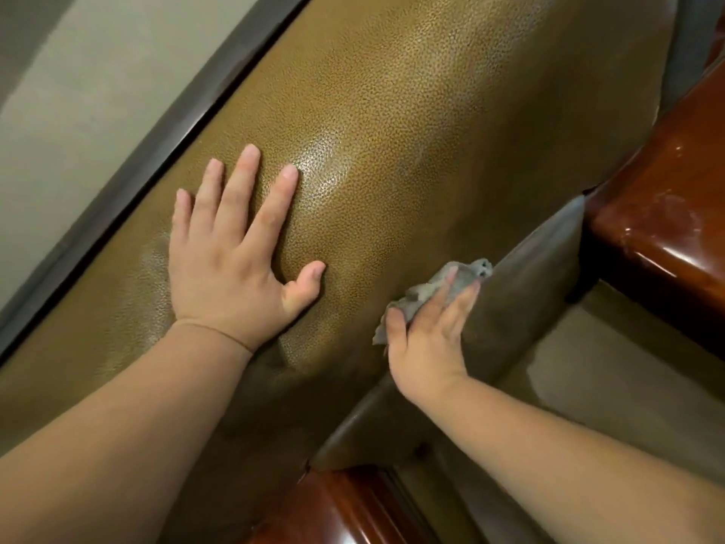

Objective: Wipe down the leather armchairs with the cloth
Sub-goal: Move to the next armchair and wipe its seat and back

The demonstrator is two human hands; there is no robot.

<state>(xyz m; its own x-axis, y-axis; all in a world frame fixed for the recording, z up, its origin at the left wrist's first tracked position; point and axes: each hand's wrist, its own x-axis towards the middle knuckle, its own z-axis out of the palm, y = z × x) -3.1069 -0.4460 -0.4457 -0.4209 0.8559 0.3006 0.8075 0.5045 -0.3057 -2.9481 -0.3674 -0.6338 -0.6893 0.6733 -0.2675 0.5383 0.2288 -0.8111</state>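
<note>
1. Both of your forearms run out of the bottom of the view, so nothing above the elbows shows.
2. Most of the cloth (439, 292) is hidden under your right hand (427, 339); only a crumpled grey edge sticks out past the fingertips and beside the thumb.
3. How the right fingers lie under the cloth is hard to tell; they look fairly straight, pressing the cloth down rather than curling round it.
4. The cloth sits in the crease where the backrest (392, 151) meets the seat cushion (525, 276), touching both.
5. Your left hand (235, 261) lies flat on the backrest, fingers spread and straight, holding nothing, well apart from the cloth.
6. The backrest is olive-brown leather with a fine pebbled grain, softly padded and bulging, with a shiny patch just beside the left fingertips.
7. A paler, hazy smear shows on the leather near the left wrist; what it is cannot be made out.
8. The seat cushion is darker and smoother, with a folded edge; its far end is cut off behind the armrest (667, 214).
9. The armrest is glossy red-brown wood with bright glints; a second piece of the same wood (345, 508) shows at the bottom edge, cropped.
10. A dark trim (157, 151) borders the top of the backrest, with a pale plain wall (78, 92) beyond it.
</note>
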